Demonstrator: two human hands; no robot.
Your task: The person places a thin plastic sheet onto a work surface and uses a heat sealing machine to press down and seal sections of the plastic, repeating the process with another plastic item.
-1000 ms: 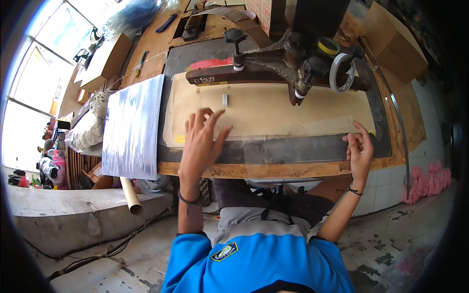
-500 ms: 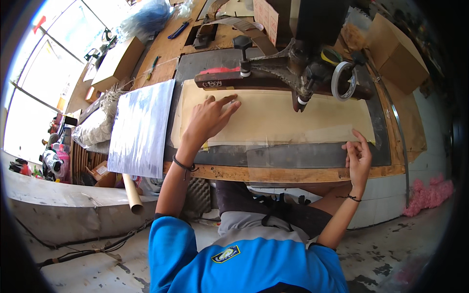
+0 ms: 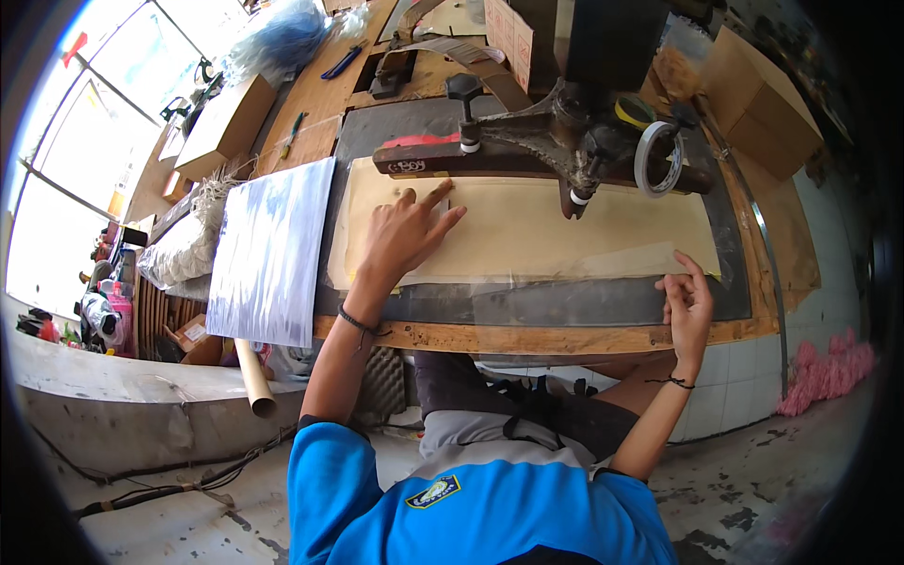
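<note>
My left hand (image 3: 407, 234) lies on a cream sheet (image 3: 527, 221), its fingers spread. The index fingertip reaches the lower edge of a dark metal bar (image 3: 546, 171) on a press-like machine. A small dark slot or mark shows between index finger and thumb. At the sheet's front right corner is my right hand (image 3: 687, 299), index finger stretched out and the others bent. Clear plastic film (image 3: 626, 261) lies over the sheet's front part, one corner close to that index fingertip. No grip on the film can be made out.
A shiny bluish-white stack of sheets (image 3: 271, 250) lies left of the dark mat (image 3: 443, 306). The machine's black knob (image 3: 463, 87) and a tape roll (image 3: 658, 162) stand above the bar. Cardboard boxes (image 3: 763, 104), a cutter knife (image 3: 344, 59) and a cardboard tube (image 3: 254, 377) surround the bench.
The clear film's part that hung over the bench's front edge no longer shows there. My left index finger has stretched farther toward the bar; my right hand has barely moved.
</note>
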